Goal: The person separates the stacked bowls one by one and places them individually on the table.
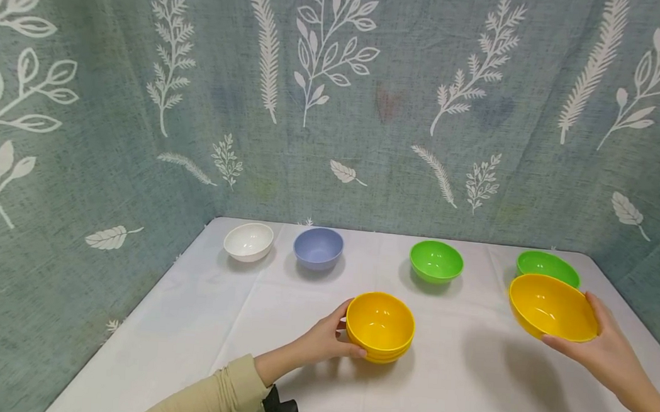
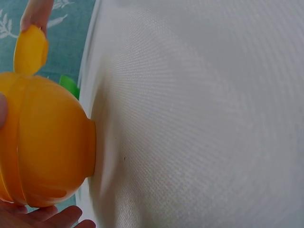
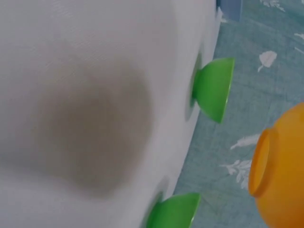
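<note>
In the head view, my left hand (image 1: 324, 339) grips a nested stack of yellow bowls (image 1: 380, 326) at the middle of the table, thumb on the near side and fingers at the far left. The left wrist view shows the side of this stack (image 2: 54, 142), its foot close to the white cloth; whether it touches cannot be told. At the right, my right hand (image 1: 610, 352) pinches a single yellow bowl (image 1: 553, 308) by its rim, tilted and held above the table. Its underside and foot ring (image 3: 285, 166) show in the right wrist view, where the hand itself is out of sight.
Along the back of the white-clothed table (image 1: 438, 376) stand a white bowl (image 1: 248, 242), a blue bowl (image 1: 318, 249), a green bowl (image 1: 436, 261) and another green bowl (image 1: 548, 263), partly hidden by the raised yellow one. Leaf-patterned green fabric (image 1: 389, 172) hangs behind and at both sides.
</note>
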A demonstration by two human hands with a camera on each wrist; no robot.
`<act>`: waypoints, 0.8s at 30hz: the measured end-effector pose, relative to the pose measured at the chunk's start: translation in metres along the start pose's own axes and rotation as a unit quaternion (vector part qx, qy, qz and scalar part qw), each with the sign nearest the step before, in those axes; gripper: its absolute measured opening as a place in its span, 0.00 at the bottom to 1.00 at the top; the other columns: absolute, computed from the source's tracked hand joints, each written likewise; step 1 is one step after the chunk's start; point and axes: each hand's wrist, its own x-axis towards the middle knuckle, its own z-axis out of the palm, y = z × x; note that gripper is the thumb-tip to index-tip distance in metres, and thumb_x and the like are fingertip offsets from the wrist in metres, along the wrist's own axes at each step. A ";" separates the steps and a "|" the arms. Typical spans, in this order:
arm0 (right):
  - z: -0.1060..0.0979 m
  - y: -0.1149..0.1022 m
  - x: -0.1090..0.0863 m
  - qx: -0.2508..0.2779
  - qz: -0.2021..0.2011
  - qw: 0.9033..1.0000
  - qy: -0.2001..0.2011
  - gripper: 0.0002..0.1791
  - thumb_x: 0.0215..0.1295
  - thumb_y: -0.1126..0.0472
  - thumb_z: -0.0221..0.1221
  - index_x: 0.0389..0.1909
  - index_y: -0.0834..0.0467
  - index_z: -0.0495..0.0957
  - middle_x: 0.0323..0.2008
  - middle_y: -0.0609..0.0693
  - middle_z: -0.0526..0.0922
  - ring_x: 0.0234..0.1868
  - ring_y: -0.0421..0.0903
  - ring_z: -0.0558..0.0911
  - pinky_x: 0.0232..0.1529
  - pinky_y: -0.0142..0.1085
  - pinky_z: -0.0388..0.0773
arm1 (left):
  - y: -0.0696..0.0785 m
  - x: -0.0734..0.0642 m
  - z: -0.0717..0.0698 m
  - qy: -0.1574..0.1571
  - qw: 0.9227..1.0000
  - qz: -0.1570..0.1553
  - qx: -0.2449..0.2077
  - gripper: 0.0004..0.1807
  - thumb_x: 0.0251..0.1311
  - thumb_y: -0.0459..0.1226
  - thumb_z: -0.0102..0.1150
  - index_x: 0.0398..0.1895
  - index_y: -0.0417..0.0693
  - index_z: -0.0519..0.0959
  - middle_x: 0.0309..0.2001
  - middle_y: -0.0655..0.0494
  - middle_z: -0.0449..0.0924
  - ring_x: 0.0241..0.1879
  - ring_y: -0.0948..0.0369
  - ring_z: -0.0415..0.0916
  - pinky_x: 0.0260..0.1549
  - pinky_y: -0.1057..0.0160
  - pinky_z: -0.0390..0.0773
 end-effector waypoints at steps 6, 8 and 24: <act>0.004 0.057 0.019 -0.029 0.009 0.999 0.019 0.64 0.52 0.40 0.62 0.69 0.62 0.25 0.67 0.72 0.36 0.52 0.66 0.57 0.41 0.52 0.70 | -0.001 0.000 0.001 0.001 1.000 0.000 -0.001 0.50 0.46 0.46 0.69 0.70 0.49 0.50 0.65 0.50 0.61 0.56 0.52 0.68 0.51 0.52 0.71; 0.007 0.077 0.026 -0.016 0.003 1.000 0.020 0.65 0.50 0.40 0.63 0.69 0.61 0.24 0.67 0.72 0.35 0.53 0.68 0.56 0.42 0.56 0.67 | -0.001 0.001 0.001 0.001 1.000 0.002 0.001 0.50 0.46 0.46 0.69 0.70 0.49 0.50 0.65 0.50 0.62 0.56 0.52 0.69 0.50 0.53 0.71; 0.009 0.103 0.022 -0.015 0.027 0.999 0.027 0.65 0.52 0.40 0.62 0.68 0.66 0.24 0.66 0.75 0.32 0.53 0.72 0.54 0.46 0.66 0.58 | -0.001 0.001 0.000 -0.003 1.000 0.001 -0.007 0.50 0.46 0.45 0.69 0.70 0.49 0.50 0.65 0.50 0.62 0.56 0.52 0.69 0.51 0.51 0.70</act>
